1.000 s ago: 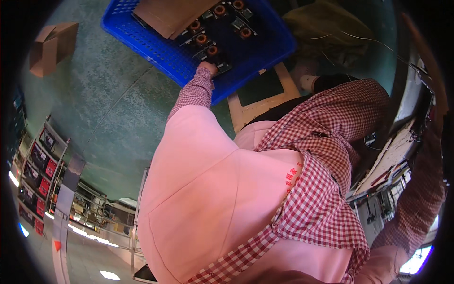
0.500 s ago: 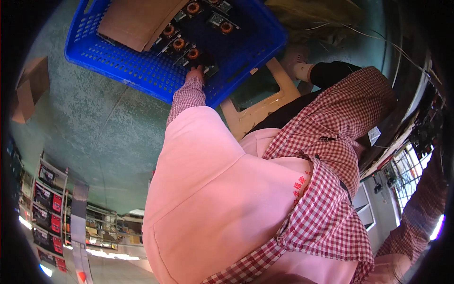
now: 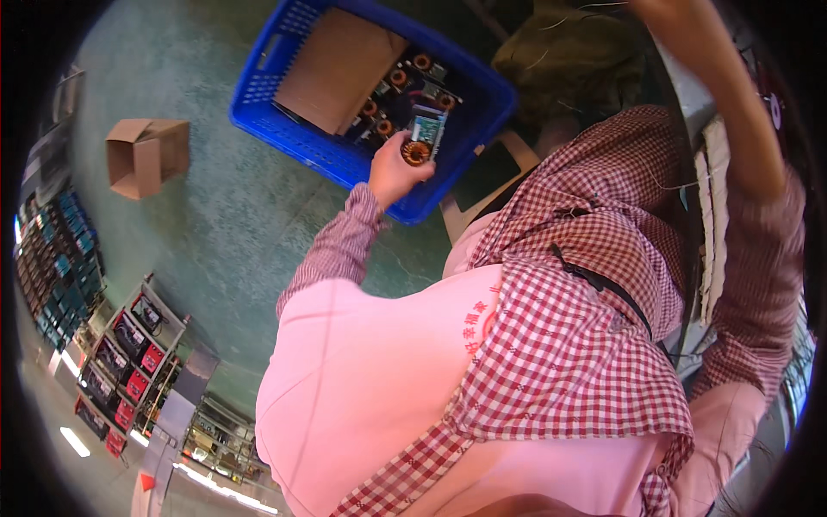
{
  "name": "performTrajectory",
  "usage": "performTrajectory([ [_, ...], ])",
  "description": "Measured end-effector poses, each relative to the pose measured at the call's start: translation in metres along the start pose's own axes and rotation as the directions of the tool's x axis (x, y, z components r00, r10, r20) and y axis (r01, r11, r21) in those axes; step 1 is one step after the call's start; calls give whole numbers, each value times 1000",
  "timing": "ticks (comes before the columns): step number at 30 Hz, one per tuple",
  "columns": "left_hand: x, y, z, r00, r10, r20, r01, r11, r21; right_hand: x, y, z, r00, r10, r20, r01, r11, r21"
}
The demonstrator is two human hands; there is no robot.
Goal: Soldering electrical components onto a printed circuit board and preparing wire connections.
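Note:
My left hand (image 3: 398, 172) is closed on a circuit board (image 3: 426, 129) with a copper-wound ring coil. It holds the board up over the near side of a blue plastic basket (image 3: 301, 157). Inside the basket lie several similar boards with ring coils (image 3: 397, 77), beside a sheet of brown cardboard (image 3: 340, 65). My right hand (image 3: 674, 24) reaches to the upper right, where the top edge cuts it off; its fingers are smeared and partly out of the picture.
The basket rests on a cream stool (image 3: 508, 164). An open cardboard box (image 3: 146, 155) stands on the green floor to the left. Racks with red and black units (image 3: 138, 362) fill the lower left. A work table's edge (image 3: 711, 215) runs along the right, with thin wires near it.
My left hand has come up out of the basket with a circuit board. My right forearm has swung up into the upper right. The view has shifted, showing more floor.

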State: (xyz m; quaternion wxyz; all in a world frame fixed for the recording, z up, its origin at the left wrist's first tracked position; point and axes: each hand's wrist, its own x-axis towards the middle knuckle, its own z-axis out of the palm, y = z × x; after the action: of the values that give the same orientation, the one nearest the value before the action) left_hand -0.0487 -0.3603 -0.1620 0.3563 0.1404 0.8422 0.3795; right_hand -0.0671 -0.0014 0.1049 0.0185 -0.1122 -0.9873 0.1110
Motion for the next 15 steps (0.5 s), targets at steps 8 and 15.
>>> performTrajectory([
  [8, -63, 284, -15, 360, 923, -136, -925, 372, 73, -221, 17, -30, 901, 327, 286, -321, 58, 945],
  [15, -121, 391, 90, -222, 966, 129, -940, -177, -290, -364, 4, -87, 925, 334, -180, 304, -368, 879],
])
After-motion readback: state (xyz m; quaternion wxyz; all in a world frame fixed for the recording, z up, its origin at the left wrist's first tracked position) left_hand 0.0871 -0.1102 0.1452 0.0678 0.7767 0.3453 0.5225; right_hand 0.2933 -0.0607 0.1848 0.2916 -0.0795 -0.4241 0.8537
